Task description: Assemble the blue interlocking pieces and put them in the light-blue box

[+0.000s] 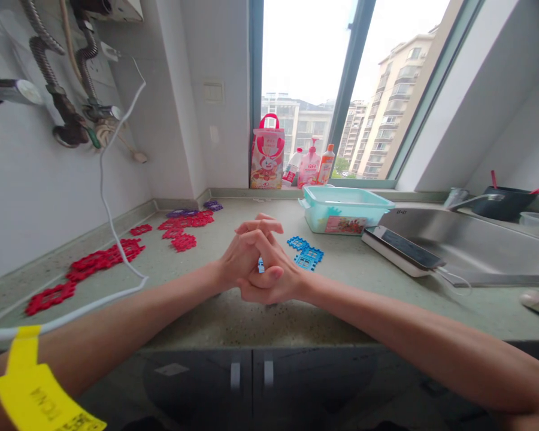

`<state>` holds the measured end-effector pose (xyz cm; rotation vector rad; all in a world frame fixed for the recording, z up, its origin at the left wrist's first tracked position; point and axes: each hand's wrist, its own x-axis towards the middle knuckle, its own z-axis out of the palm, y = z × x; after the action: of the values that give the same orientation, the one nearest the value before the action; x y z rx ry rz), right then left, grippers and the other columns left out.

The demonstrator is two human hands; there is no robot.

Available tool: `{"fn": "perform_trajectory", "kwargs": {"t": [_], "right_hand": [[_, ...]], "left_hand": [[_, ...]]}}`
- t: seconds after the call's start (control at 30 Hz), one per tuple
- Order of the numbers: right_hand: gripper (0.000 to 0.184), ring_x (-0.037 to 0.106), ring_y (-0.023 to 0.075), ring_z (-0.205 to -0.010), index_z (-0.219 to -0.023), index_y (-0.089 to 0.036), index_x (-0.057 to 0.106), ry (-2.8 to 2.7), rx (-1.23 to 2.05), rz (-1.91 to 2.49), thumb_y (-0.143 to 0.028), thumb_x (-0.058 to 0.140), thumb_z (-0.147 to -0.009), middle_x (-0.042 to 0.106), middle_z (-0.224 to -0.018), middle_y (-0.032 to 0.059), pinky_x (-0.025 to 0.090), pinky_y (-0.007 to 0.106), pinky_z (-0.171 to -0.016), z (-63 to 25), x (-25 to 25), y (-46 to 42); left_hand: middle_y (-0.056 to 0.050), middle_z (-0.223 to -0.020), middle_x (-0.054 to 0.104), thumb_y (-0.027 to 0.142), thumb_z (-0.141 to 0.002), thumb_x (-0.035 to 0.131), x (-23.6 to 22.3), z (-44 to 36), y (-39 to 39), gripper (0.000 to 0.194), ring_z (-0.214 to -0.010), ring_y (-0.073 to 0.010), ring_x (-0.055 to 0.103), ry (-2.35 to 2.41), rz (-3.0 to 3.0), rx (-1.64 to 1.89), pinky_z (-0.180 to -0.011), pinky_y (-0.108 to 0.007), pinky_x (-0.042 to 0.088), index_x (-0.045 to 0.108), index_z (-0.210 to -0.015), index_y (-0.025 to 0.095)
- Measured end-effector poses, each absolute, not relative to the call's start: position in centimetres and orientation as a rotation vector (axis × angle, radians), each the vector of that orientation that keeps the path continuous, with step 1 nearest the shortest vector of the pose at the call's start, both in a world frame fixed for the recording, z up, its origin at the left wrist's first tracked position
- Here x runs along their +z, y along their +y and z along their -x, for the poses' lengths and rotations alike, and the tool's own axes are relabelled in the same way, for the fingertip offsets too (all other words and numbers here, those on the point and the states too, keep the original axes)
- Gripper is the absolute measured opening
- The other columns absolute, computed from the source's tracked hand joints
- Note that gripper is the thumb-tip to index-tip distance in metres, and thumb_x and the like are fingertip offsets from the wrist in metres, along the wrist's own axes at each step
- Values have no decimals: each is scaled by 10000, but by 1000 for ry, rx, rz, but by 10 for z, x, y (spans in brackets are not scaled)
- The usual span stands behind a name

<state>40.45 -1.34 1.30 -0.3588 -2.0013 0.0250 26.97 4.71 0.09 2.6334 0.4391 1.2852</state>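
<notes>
Here we are at the centre of the frame, my left grip (239,256) and right grip (276,280) together, fingers interlaced over the pale green speckled stone desk (233,326). There's a small scrap of blue (261,264) showing in the gap between them; whether I'm clamped on it or it lies behind, I can't tell. Just right of centre, flat on the desk, sit the bright blue, square, notched-edge plastic pieces (313,254), close together. I'd judge these light and fairly stiff, a touch smooth, unlikely to break, though the thin bars could bend if pinched hard. Best hold? Thumb and fingertip on opposite toothed edges, or a tip hooked through the open middle. Over at the left of the frame, the red notched plastic pieces (90,266) look much the same stuff, and those chains would probably flex at the joints if lifted by one end.
</notes>
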Motion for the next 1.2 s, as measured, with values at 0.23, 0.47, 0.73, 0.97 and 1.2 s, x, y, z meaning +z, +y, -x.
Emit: {"fn": "perform_trajectory", "kwargs": {"t": [0.23,0.47,0.73,0.97,1.2], "right_hand": [[628,509,318,-1335,-1328,-297,510,-1993,45,588,-342,818,-783,449,-1394,119,573,549,-1066,-448,16,3],[302,562,161,-833,-1016,-249,584,-1986,-1,863,-334,779,-802,527,-1121,51,552,303,-650,-494,15,26],[447,217,124,-601,-579,-240,264,-2119,-157,1106,-289,587,-883,295,-553,-60,266,302,-597,-508,12,47],[303,212,135,-602,-525,-227,272,-2281,-206,1228,-66,499,-645,285,-516,-57,216,323,-598,-516,10,53],[124,544,150,-711,-742,-200,646,-2191,-18,1109,-232,604,-855,651,-752,21,436,294,-705,-528,12,54]], "left_hand": [[-78,-1120,594,613,-727,808,29,-229,71,612,-779,-170,555,724,-2719,1581,-588,-284,444,580,-1123,206],[63,-525,156,412,-865,633,17,-198,119,574,-515,-109,160,1085,-2779,1475,-529,-312,186,190,-546,236],[35,-602,140,245,-772,488,-4,-199,134,380,-529,-107,177,898,-2747,1040,-517,-305,137,153,-592,241],[31,-571,212,228,-787,500,-11,-200,136,329,-533,-120,257,961,-2815,986,-543,-296,221,288,-537,211],[-151,-1778,233,855,-918,504,3,-199,120,936,-1594,-470,263,1039,-2790,660,-1219,-662,321,398,-1681,325]]}}
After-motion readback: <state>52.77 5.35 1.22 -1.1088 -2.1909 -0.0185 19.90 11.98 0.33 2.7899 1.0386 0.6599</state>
